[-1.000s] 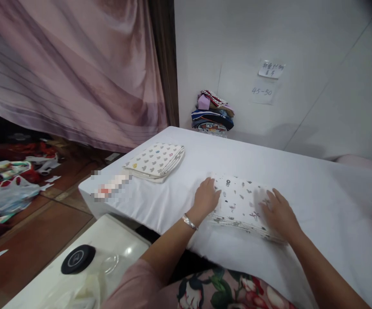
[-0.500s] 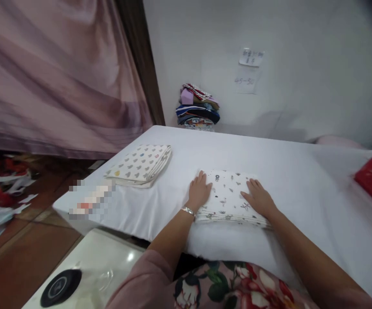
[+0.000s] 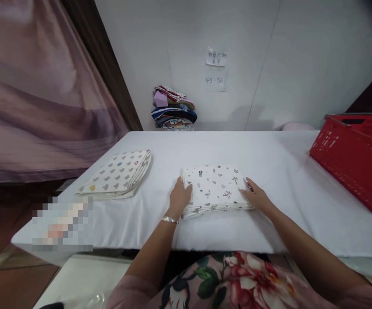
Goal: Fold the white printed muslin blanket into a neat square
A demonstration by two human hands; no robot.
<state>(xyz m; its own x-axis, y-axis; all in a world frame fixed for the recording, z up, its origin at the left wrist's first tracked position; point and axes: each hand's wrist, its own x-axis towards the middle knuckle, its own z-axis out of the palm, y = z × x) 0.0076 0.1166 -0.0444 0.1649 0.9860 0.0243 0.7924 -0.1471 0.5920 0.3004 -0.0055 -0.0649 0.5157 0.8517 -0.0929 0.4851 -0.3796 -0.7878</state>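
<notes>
A folded white cloth with small printed figures and palm trees (image 3: 216, 186) lies on the white-covered table (image 3: 231, 148) in front of me. At its left edge, my left hand (image 3: 179, 196) grips the folded layers, thumb on top. My right hand (image 3: 257, 197) holds the right edge, with the thumb over the print and the fingers curled round the side. Further left lies another folded cloth with grey shapes (image 3: 116, 174), which neither hand touches.
A red basket (image 3: 353, 163) stands at the table's right. Folded clothes (image 3: 174, 109) are stacked by the wall beyond the far edge. A pinkish curtain (image 3: 40, 98) hangs at the left. A white surface (image 3: 86, 274) stands below the table's near left edge.
The view has swung right, bringing the red basket further in. My hands have gone from lying flat on the printed cloth to holding its two side edges.
</notes>
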